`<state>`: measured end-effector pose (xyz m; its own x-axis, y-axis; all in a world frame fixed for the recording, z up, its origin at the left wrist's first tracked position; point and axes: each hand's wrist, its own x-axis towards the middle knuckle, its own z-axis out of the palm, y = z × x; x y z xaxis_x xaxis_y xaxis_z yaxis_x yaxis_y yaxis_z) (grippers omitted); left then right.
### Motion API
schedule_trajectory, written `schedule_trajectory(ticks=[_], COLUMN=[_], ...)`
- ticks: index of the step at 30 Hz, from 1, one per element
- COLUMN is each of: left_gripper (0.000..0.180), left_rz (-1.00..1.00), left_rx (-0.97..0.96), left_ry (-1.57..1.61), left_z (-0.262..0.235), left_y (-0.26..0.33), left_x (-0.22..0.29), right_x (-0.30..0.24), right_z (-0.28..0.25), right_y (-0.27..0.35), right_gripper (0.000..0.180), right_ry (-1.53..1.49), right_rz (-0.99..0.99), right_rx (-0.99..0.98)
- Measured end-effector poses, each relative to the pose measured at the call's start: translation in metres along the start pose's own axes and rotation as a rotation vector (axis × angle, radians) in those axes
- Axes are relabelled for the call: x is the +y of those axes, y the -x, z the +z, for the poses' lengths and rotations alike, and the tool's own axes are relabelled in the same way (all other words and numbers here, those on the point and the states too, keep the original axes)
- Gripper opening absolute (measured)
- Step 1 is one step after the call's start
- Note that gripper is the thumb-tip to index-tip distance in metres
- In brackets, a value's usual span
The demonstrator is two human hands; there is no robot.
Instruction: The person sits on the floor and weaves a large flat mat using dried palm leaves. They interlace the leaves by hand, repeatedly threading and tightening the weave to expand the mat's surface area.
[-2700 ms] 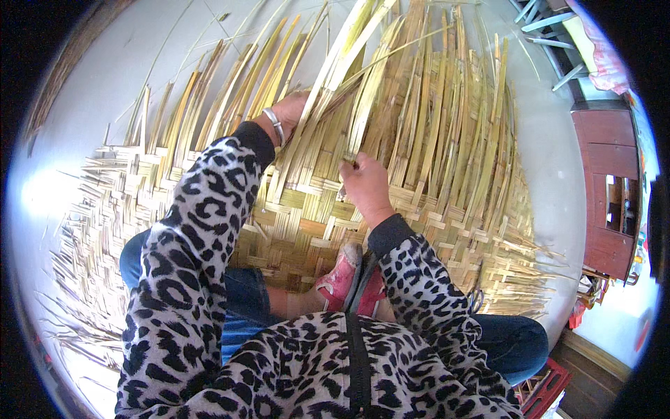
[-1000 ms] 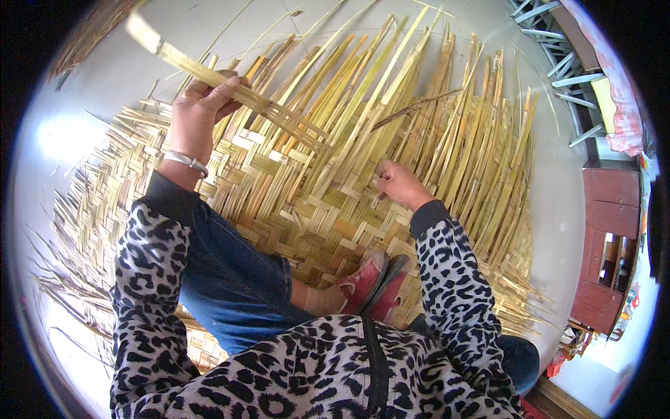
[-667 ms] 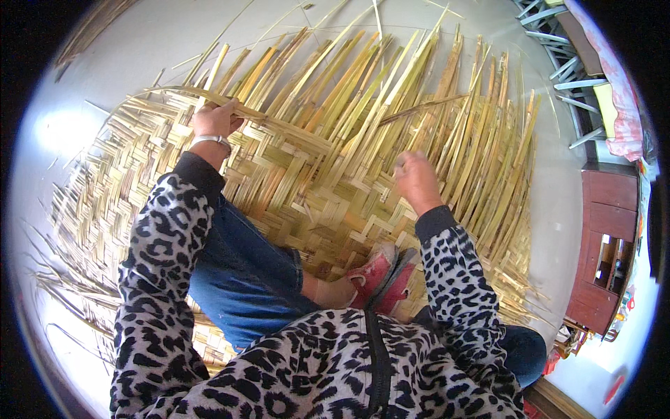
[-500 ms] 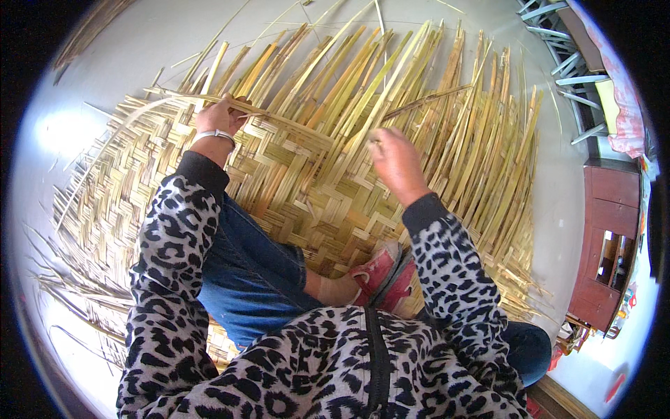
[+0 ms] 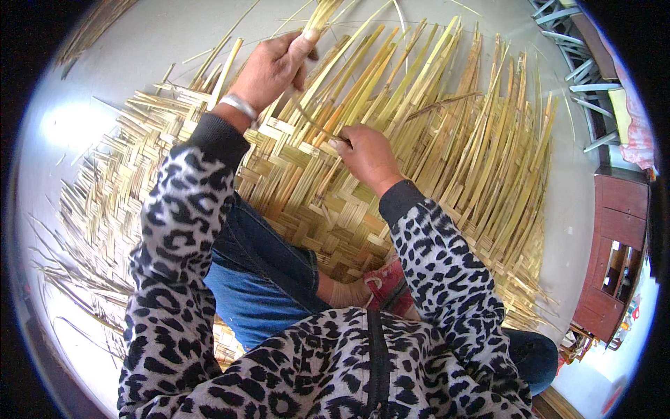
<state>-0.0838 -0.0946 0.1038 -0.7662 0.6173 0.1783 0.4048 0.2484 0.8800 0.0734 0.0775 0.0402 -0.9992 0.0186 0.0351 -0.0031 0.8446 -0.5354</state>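
Observation:
A large woven mat of flat split-cane strips (image 5: 331, 216) lies on the floor under me, its loose strip ends fanning out along the far side. My left hand (image 5: 276, 70) is raised over the far edge, closed round a bunch of pale yellow-green strips (image 5: 324, 15) that runs out at the top of the view. My right hand (image 5: 370, 155) is low over the middle of the weave, thumb and fingers pinched at the end of a thin strip (image 5: 307, 117). That strip curves up toward my left hand; where its far end goes is hidden.
My red shoe (image 5: 382, 286) rests on the mat. Loose strips (image 5: 84, 300) stick out at the left edge. Stacked light-blue stools (image 5: 583, 77) and a dark red cabinet (image 5: 611, 244) stand at the right. A dark bundle (image 5: 87, 35) lies at the far left.
My left hand has moved up and right from the mat's edge and now grips a bunch of strips. My right hand has shifted slightly left. The long strip arching across the left is gone from there.

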Motion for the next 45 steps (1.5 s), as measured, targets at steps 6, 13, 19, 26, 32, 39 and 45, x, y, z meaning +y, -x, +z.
schedule_trajectory(ticks=[6, 13, 19, 26, 32, 39, 45], left_gripper=[0.056, 0.033, 0.051, 0.057, 0.045, 0.054, 0.066], left_rz=[-0.333, -0.227, -0.295, -0.286, -0.246, -0.400, -0.331], left_rx=[-0.053, -0.415, -0.352, -0.484, -0.281, -0.529, -0.437], left_ry=[0.193, -0.772, -0.740, -0.681, -0.668, -0.452, -0.435], left_z=[0.033, 0.091, 0.101, 0.105, 0.121, 0.111, 0.102], left_y=[-0.033, -0.026, -0.041, -0.059, -0.051, -0.063, -0.058], left_x=[-0.058, -0.071, -0.060, -0.085, -0.098, -0.088, -0.080], right_x=[-0.003, 0.010, 0.015, 0.025, 0.030, 0.021, 0.019], right_z=[0.002, 0.011, 0.010, 0.010, 0.003, -0.001, 0.004], right_y=[-0.002, -0.006, -0.004, -0.014, -0.024, -0.026, -0.021], right_gripper=[0.022, 0.024, 0.024, 0.027, 0.023, 0.020, 0.022], right_ry=[-0.073, -0.214, -0.369, -0.420, -0.566, -0.741, -0.732], right_rz=[0.237, 0.390, 0.413, 0.457, 0.579, 0.737, 0.674], right_rx=[0.082, 0.193, 0.187, 0.073, -0.128, -0.113, -0.017])
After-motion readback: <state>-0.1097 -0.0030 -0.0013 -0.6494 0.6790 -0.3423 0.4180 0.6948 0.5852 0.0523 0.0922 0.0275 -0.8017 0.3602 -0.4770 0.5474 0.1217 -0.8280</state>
